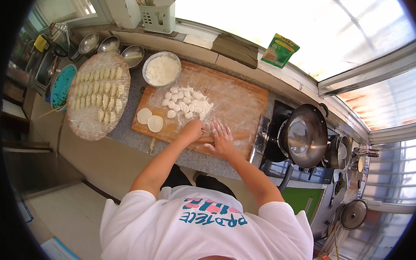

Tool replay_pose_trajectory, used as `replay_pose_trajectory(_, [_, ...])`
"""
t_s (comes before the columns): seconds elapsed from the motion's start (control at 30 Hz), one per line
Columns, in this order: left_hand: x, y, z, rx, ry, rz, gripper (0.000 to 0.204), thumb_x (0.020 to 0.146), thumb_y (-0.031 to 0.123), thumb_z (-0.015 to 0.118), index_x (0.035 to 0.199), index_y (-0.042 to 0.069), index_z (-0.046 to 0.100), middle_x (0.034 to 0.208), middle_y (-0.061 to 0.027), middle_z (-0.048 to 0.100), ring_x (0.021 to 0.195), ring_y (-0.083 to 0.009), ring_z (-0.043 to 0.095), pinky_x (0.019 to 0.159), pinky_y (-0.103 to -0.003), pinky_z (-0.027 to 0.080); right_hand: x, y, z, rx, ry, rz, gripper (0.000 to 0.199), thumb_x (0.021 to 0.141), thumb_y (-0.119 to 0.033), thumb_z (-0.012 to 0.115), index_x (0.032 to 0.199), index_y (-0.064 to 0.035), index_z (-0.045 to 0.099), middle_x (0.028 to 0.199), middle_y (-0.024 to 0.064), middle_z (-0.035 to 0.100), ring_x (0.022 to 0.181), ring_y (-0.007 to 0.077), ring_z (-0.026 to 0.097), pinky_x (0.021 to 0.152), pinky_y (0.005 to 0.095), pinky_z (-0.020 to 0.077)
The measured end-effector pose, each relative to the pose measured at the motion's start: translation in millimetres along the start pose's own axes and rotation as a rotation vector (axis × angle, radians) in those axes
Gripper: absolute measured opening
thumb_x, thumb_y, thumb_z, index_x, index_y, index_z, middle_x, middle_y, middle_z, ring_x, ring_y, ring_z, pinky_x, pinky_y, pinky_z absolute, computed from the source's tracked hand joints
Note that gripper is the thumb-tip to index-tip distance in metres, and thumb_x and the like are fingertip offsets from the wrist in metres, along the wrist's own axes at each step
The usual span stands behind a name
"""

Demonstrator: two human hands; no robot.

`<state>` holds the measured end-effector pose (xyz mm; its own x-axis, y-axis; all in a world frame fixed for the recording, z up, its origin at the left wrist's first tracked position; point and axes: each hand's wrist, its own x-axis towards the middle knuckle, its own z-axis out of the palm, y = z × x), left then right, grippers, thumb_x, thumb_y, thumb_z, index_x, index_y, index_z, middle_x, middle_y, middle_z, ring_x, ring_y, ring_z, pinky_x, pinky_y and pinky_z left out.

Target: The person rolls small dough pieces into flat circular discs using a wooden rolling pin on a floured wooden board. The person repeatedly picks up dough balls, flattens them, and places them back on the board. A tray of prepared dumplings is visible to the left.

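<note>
On the floured wooden board (236, 96), my left hand (192, 130) is closed, its fingertips pinching what looks like a piece of dough, mostly hidden. Close to its right, my right hand (222, 138) lies flat with fingers stretched and spread, dusted with flour. A wooden rod like a rolling pin (242, 142) shows beside the right palm; the rest of it is covered. Just beyond my hands sits a cluster of small floured dough pieces (186, 101). Two flat round dough wrappers (155, 123) lie at the board's left front corner.
A bowl of flour (162, 69) stands at the board's far left corner. Farther left, a round tray (80, 125) carries rows of dumplings, beside a teal basin of green filling (63, 86). Metal bowls (132, 57) line the back. A wok (304, 135) sits on the stove at right.
</note>
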<state>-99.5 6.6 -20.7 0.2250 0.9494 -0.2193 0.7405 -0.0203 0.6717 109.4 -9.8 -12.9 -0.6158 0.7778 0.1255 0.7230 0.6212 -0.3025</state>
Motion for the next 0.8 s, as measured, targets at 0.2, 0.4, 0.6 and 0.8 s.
replay_pose_trajectory(0.2, [-2,7,-1,-0.024,-0.051,0.057,0.011,0.078,0.011,0.069,0.085,0.007,0.077,0.086,-0.0204,0.072,0.086,-0.0389,0.070,0.079,-0.048,0.054,-32,-4,7,-0.093,-0.025,0.028,0.098,0.088,-0.063,0.062,0.158,-0.0024,0.029,0.158,0.0189,0.039,0.149,0.0351,0.033,0.121,0.0559,0.0241])
replay_pose_trajectory(0.4, [-11,6,-1,0.084,0.017,-0.187,0.012,0.080,0.009,0.066,0.087,0.006,0.076,0.092,-0.0195,0.073,0.090,-0.0392,0.069,0.080,-0.049,0.054,8,1,4,-0.025,0.052,0.052,0.083,0.087,-0.056,0.067,0.151,-0.0082,0.043,0.152,0.0173,0.047,0.144,0.0343,0.041,0.118,0.0557,0.0290])
replay_pose_trajectory(0.6, [-10,-6,7,-0.041,0.130,-0.047,0.015,0.079,0.003,0.062,0.085,0.006,0.075,0.090,-0.0184,0.073,0.090,-0.0384,0.069,0.080,-0.048,0.054,-47,5,19,-0.024,0.062,-0.057,0.034,0.082,-0.027,0.077,0.111,-0.0133,0.068,0.140,0.0110,0.057,0.134,0.0284,0.051,0.114,0.0512,0.0367])
replay_pose_trajectory(0.8, [0,-15,-2,-0.059,-0.027,0.018,0.018,0.077,-0.001,0.061,0.084,0.006,0.076,0.086,-0.0174,0.073,0.085,-0.0354,0.070,0.075,-0.043,0.054,-41,2,8,0.023,-0.022,-0.069,0.040,0.080,-0.028,0.078,0.114,-0.0126,0.064,0.140,0.0115,0.057,0.131,0.0303,0.053,0.113,0.0500,0.0384])
